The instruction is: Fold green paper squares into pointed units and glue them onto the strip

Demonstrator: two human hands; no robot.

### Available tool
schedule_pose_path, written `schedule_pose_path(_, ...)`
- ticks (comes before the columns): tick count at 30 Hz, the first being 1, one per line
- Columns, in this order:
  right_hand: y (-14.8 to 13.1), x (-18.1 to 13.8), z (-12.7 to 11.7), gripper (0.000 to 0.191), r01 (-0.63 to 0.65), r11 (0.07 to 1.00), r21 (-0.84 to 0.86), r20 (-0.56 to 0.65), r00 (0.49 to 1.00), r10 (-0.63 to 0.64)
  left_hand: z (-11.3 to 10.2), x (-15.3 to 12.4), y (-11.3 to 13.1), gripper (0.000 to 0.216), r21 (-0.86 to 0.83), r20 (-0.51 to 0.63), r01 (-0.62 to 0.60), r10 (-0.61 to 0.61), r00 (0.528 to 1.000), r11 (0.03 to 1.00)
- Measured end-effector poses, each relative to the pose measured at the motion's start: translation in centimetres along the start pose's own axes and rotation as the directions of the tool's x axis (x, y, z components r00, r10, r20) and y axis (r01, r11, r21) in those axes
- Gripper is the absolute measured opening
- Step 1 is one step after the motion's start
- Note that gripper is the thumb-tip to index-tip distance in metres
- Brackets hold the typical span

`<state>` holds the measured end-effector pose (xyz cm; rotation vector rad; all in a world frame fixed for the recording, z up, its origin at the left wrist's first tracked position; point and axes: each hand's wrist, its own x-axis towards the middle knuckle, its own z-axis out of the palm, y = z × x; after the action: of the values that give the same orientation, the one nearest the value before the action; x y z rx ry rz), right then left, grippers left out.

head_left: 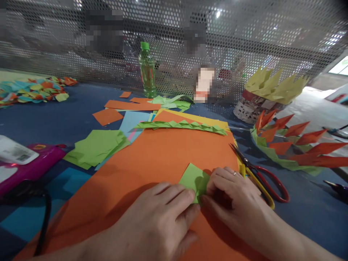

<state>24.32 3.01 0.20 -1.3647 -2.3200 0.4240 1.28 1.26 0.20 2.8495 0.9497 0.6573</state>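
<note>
A small green paper square (192, 176) with creases lies on a large orange paper sheet (152, 159). My left hand (163, 214) rests over its lower left edge, fingers bent and pressing on it. At its right corner, my right hand (231, 192) pinches the paper between thumb and fingers; a ring is on one finger. Part of the square is hidden beneath the hands. Beyond it, a folded green paper strip (185, 125) with a zigzag edge lies across the top of the orange sheet. A stack of green paper squares (98, 146) sits to the left.
Scissors (261, 174) with red and yellow handles lie right of my right hand. A paper crown (293, 145) with orange points and another with yellow points (277, 85) stand farther right. A green bottle (147, 70) is at the back; a magenta device (35, 163) with a cable is left.
</note>
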Motion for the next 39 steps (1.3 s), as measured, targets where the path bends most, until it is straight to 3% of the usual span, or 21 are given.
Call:
schedule_pose_path(4, 0.1, 0.0, -0.2, 0.016, -0.041, 0.999, 0.031, 0.021, 0.999, 0.041, -0.1, -0.1, 0.0, 0.018, 0.0, -0.011, 0.012, -0.012, 1.0, 1.0)
schedule_pose_path(12, 0.6, 0.3, -1.6, 0.026, -0.117, 0.985, 0.123, 0.175, 0.98, 0.095, 0.0, -0.1, -0.1, 0.018, -0.043, -0.026, 0.005, -0.006, 1.0, 0.999)
schedule_pose_path(17, 0.2, 0.0, -0.8, 0.017, -0.093, 0.994, 0.054, 0.084, 0.993, 0.089, 0.1, -0.1, -0.1, 0.018, -0.044, -0.023, 0.01, -0.011, 1.0, 0.999)
schedule_pose_path(21, -0.2, -0.1, 0.1, 0.023, -0.105, 0.994, -0.027, 0.001, 0.994, 0.105, 0.1, 0.0, 0.1, 0.02, -0.016, -0.036, -0.002, 0.002, 0.999, 1.0)
schedule_pose_path(26, 0.2, -0.1, -0.5, 0.022, -0.124, 0.99, 0.071, 0.068, 0.99, 0.12, -0.2, -0.2, 0.4, 0.022, -0.032, -0.066, 0.009, -0.011, 0.998, 0.999)
schedule_pose_path(29, 0.8, 0.0, -1.0, 0.031, -0.158, 0.979, 0.128, 0.126, 0.982, 0.142, -0.2, -0.3, 0.5, 0.023, -0.068, -0.103, 0.003, -0.01, 0.995, 0.998)
schedule_pose_path(35, 2.0, 0.4, -2.6, 0.046, -0.009, 0.968, 0.251, 0.191, 0.981, -0.04, -0.5, -0.5, 0.7, 0.028, -0.056, -0.102, -0.004, -0.001, 0.995, 0.998)
schedule_pose_path(39, 2.4, 0.6, -3.5, 0.069, 0.121, 0.951, 0.283, 0.211, 0.96, -0.185, -0.9, -0.3, 0.6, 0.04, -0.044, -0.129, -0.024, 0.018, 0.992, 0.999)
